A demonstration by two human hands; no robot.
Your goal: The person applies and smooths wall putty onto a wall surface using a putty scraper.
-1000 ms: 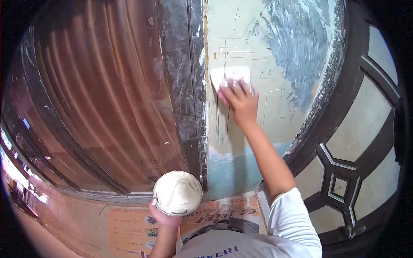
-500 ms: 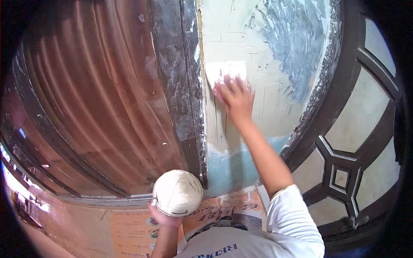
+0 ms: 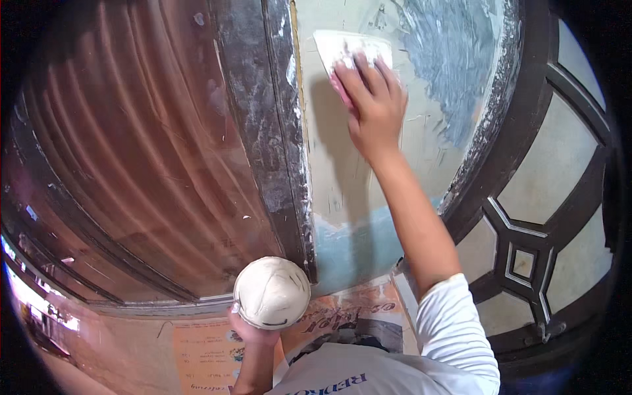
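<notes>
My right hand (image 3: 378, 108) grips a white putty spreader (image 3: 342, 43), with a bit of pink showing by the fingers. It is against or close to the upper part of a narrow wall strip (image 3: 368, 174) coated in pale, streaky putty. Below, at the strip's foot, my left hand (image 3: 255, 330) supports a round bowl (image 3: 239, 304) heaped with smooth off-white putty (image 3: 271, 289). The fingers under the bowl are mostly hidden. Rough grey-blue wall (image 3: 454, 72) shows at the strip's upper right, and a light blue patch (image 3: 345, 253) near its bottom.
Left of the strip stands a dark wooden frame (image 3: 260, 112) beside a glossy brown pane (image 3: 145, 164). On the right is a dark door (image 3: 520, 178) with pale panels. An orange printed sheet (image 3: 204, 355) lies on the floor below.
My right hand has moved up the wall with the spreader, which is now higher and slightly tilted. My left hand and the bowl stay almost in place.
</notes>
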